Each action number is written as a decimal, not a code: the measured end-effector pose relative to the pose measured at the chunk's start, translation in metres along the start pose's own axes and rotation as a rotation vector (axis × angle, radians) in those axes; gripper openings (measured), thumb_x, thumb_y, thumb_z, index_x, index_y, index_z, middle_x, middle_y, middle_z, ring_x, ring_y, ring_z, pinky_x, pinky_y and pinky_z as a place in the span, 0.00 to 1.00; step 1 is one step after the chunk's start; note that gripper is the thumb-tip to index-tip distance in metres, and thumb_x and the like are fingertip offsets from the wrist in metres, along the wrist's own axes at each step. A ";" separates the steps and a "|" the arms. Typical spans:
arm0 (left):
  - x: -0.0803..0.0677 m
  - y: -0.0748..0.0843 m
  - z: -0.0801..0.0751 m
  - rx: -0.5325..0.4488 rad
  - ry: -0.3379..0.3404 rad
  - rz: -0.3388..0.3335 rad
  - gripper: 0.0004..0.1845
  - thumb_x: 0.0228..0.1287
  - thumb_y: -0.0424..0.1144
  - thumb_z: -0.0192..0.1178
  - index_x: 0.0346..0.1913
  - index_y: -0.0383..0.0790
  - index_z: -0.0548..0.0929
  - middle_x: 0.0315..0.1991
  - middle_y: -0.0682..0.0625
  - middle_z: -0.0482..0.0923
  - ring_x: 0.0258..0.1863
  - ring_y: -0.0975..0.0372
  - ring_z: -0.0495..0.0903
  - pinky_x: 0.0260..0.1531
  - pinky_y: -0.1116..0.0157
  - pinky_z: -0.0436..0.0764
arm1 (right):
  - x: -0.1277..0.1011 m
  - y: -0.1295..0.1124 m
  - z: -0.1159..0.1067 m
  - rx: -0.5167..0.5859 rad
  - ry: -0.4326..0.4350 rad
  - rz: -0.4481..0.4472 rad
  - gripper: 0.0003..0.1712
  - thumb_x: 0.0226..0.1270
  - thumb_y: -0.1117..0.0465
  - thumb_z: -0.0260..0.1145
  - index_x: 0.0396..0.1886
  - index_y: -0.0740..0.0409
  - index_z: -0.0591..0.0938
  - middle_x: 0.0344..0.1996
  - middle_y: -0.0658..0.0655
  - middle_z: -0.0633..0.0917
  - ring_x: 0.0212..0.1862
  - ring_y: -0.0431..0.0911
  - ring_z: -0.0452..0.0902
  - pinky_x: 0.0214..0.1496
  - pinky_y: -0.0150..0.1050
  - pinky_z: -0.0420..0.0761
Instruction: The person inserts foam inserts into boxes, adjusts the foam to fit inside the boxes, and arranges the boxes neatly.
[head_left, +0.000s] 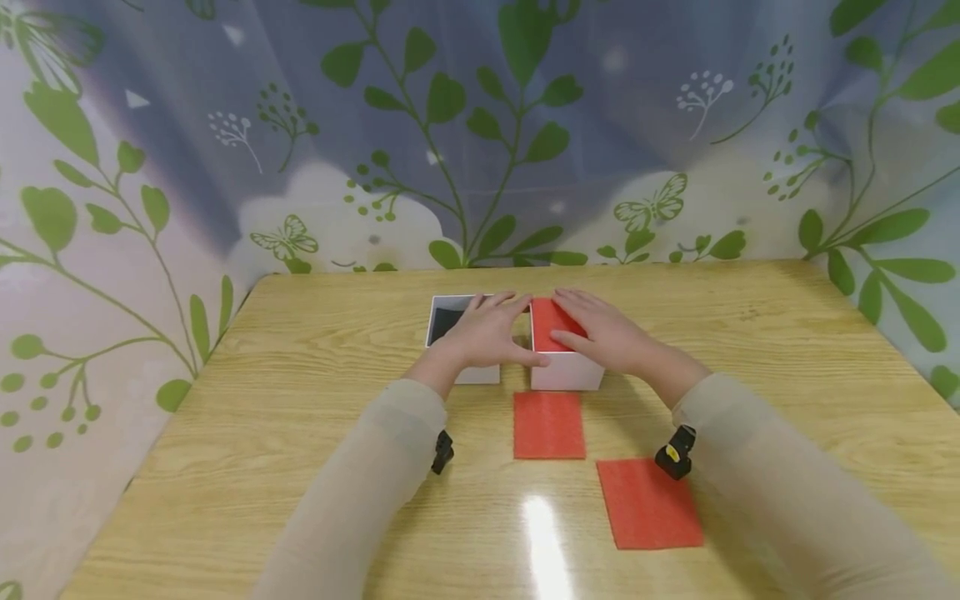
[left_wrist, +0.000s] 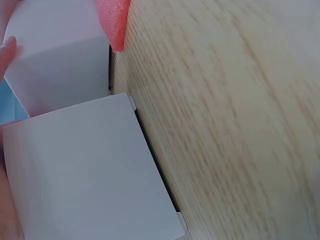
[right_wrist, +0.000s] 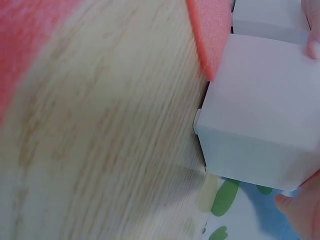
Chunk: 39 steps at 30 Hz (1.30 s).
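Note:
Two white boxes stand side by side at the middle of the wooden table (head_left: 750, 333). The left box (head_left: 444, 323) is open-topped with a dark inside; my left hand (head_left: 487, 329) rests flat across it, its thumb reaching to the right box (head_left: 566, 372). A red foam sheet (head_left: 547, 321) lies in the top of the right box, and my right hand (head_left: 603, 332) presses on it with straight fingers. The left wrist view shows both boxes' sides, the nearer box (left_wrist: 90, 170) and the farther box (left_wrist: 55, 50). The right wrist view shows the right box (right_wrist: 260, 110) and a foam corner (right_wrist: 210, 30).
Two more red foam sheets lie flat on the table nearer me: one (head_left: 549, 425) just in front of the boxes, another (head_left: 649, 502) to the right under my right forearm. A leaf-patterned curtain (head_left: 480, 125) hangs behind and around the table.

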<state>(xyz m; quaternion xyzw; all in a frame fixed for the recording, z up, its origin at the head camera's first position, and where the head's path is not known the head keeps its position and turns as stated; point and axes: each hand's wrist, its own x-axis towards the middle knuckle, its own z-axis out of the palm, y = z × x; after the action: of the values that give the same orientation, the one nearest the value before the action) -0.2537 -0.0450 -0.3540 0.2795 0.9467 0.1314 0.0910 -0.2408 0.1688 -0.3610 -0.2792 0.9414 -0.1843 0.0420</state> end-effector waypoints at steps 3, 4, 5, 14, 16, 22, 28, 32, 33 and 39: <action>0.000 0.000 0.000 0.000 -0.002 -0.003 0.54 0.49 0.70 0.58 0.74 0.45 0.52 0.69 0.53 0.59 0.71 0.58 0.43 0.67 0.51 0.37 | -0.001 -0.001 0.000 0.004 0.010 -0.010 0.40 0.71 0.45 0.52 0.73 0.63 0.53 0.71 0.62 0.53 0.72 0.57 0.42 0.69 0.56 0.45; 0.000 0.000 0.000 0.000 -0.002 -0.003 0.54 0.49 0.70 0.58 0.74 0.45 0.52 0.69 0.53 0.59 0.71 0.58 0.43 0.67 0.51 0.37 | -0.001 -0.001 0.000 0.004 0.011 -0.013 0.39 0.71 0.46 0.51 0.73 0.63 0.53 0.71 0.62 0.53 0.72 0.58 0.42 0.69 0.56 0.45; 0.001 0.000 0.000 0.000 -0.002 -0.004 0.54 0.48 0.70 0.58 0.74 0.45 0.51 0.69 0.54 0.59 0.71 0.58 0.43 0.67 0.51 0.37 | -0.001 -0.001 0.001 0.004 0.013 -0.016 0.39 0.72 0.46 0.51 0.72 0.63 0.53 0.71 0.62 0.53 0.72 0.58 0.42 0.69 0.56 0.45; 0.003 -0.001 0.005 -0.015 0.001 -0.005 0.54 0.48 0.70 0.59 0.73 0.45 0.53 0.69 0.54 0.60 0.71 0.58 0.44 0.67 0.50 0.36 | 0.001 -0.006 -0.003 -0.098 -0.002 -0.005 0.37 0.70 0.45 0.53 0.70 0.64 0.61 0.69 0.64 0.59 0.70 0.59 0.49 0.67 0.60 0.47; 0.003 -0.002 0.006 -0.018 0.004 -0.010 0.54 0.48 0.70 0.59 0.73 0.45 0.53 0.69 0.54 0.60 0.71 0.58 0.43 0.67 0.50 0.37 | 0.003 -0.010 -0.005 -0.126 -0.001 0.012 0.36 0.69 0.44 0.54 0.68 0.63 0.64 0.68 0.65 0.61 0.69 0.59 0.52 0.66 0.62 0.48; 0.002 -0.001 0.007 -0.025 0.004 -0.008 0.54 0.49 0.69 0.59 0.73 0.45 0.53 0.69 0.54 0.60 0.71 0.58 0.44 0.67 0.50 0.37 | 0.006 -0.013 0.003 -0.143 0.067 0.025 0.33 0.69 0.45 0.54 0.67 0.60 0.68 0.65 0.64 0.65 0.67 0.59 0.57 0.66 0.60 0.52; 0.002 0.000 0.005 -0.016 0.004 -0.013 0.53 0.49 0.69 0.59 0.73 0.45 0.53 0.69 0.53 0.59 0.71 0.58 0.44 0.67 0.50 0.37 | 0.003 -0.009 0.011 -0.060 0.128 -0.007 0.30 0.71 0.48 0.52 0.68 0.55 0.66 0.66 0.62 0.64 0.67 0.59 0.55 0.67 0.57 0.50; 0.001 0.000 0.003 -0.010 0.003 -0.005 0.53 0.49 0.69 0.59 0.73 0.45 0.53 0.69 0.53 0.59 0.71 0.58 0.44 0.67 0.50 0.37 | 0.003 -0.008 0.012 -0.040 0.139 -0.016 0.29 0.72 0.48 0.52 0.67 0.55 0.68 0.66 0.62 0.64 0.66 0.60 0.54 0.67 0.57 0.51; 0.001 0.001 0.003 -0.010 0.005 -0.004 0.53 0.49 0.69 0.59 0.73 0.45 0.53 0.69 0.53 0.59 0.71 0.57 0.44 0.67 0.49 0.37 | 0.003 -0.008 0.011 -0.039 0.142 -0.018 0.28 0.72 0.49 0.52 0.67 0.55 0.68 0.66 0.62 0.64 0.66 0.60 0.55 0.67 0.57 0.51; 0.002 0.003 0.001 -0.011 0.018 -0.012 0.53 0.49 0.69 0.60 0.73 0.46 0.53 0.69 0.54 0.60 0.71 0.58 0.44 0.67 0.50 0.37 | 0.001 -0.005 0.010 -0.025 0.168 -0.005 0.31 0.72 0.47 0.51 0.68 0.59 0.65 0.67 0.63 0.63 0.67 0.60 0.53 0.67 0.58 0.50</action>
<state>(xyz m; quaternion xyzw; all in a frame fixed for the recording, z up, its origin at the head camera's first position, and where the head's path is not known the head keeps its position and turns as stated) -0.2532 -0.0410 -0.3543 0.2722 0.9485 0.1383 0.0847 -0.2379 0.1615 -0.3682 -0.2658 0.9432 -0.1953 -0.0410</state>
